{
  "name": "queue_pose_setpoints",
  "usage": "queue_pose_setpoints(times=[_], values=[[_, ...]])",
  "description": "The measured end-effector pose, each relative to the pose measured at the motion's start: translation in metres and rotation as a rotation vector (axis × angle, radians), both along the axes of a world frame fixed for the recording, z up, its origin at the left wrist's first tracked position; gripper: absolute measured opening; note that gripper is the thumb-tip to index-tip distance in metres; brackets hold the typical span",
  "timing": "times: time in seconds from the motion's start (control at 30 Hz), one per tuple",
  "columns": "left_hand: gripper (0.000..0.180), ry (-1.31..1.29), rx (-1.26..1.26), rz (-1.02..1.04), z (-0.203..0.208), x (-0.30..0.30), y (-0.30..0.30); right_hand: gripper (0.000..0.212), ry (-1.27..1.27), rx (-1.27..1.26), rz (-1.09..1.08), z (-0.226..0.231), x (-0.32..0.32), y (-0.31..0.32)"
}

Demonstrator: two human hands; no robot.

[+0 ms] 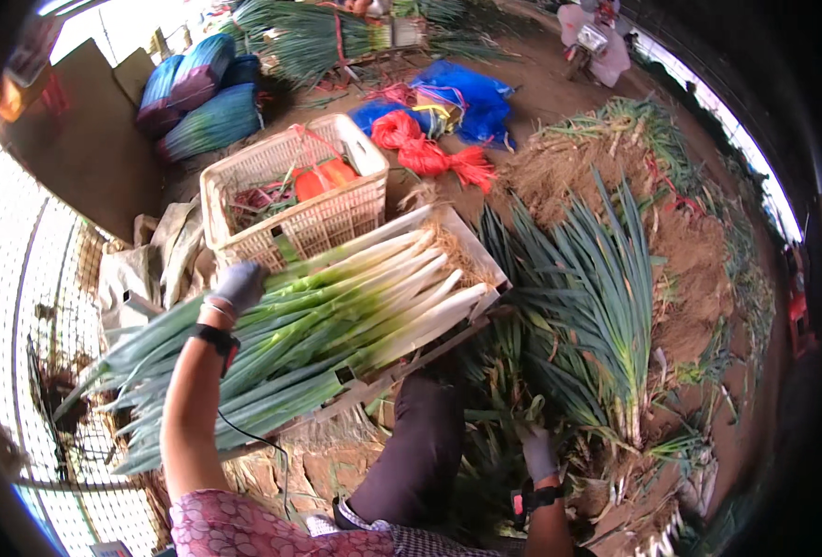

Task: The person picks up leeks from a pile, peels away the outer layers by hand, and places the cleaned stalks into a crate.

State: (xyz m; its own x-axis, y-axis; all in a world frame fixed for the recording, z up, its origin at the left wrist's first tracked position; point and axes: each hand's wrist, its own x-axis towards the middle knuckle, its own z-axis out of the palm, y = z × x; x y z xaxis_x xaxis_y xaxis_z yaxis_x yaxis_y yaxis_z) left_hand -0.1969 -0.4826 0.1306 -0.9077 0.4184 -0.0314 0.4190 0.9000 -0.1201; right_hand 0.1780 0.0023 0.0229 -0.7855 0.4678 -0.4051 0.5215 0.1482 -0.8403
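Long green onions point(337, 316) with white stems lie side by side on a low tray point(485, 255), roots to the right against its end board, green tops hanging off to the left. My left hand point(238, 286), in a grey glove, is closed on green onions at the pile's far side. Low on the right, my right hand point(540, 455), also gloved in grey, reaches down among loose leaves. Its fingers look pressed together near a yellowish leaf, but what they hold is unclear. Beside it stands a heap of untrimmed green onions point(615, 316), roots toward me.
Beyond the tray sits a cream plastic basket point(290, 218) with an orange-red thing inside. Red twine point(420, 148) and blue netting point(467, 97) lie behind it. Packed bundles point(211, 121) lean far left near a brown board point(81, 139). Soil and leaf scraps cover the right.
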Motion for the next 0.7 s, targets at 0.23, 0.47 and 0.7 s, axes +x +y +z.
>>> queue_pose_setpoints(times=[0.23,0.47,0.7], values=[[0.017,-0.131,0.006,0.034,-0.082,-0.047,0.015,0.023,-0.110,0.047,-0.122,0.001,0.029,0.008],[0.018,-0.004,0.131,0.077,-0.114,-0.063,0.005,0.029,-0.251,0.174,-0.024,-0.034,0.038,0.013],[0.014,-0.118,-0.033,0.208,-0.080,-0.040,0.033,0.030,-0.132,0.303,0.153,-0.085,0.062,0.017]])
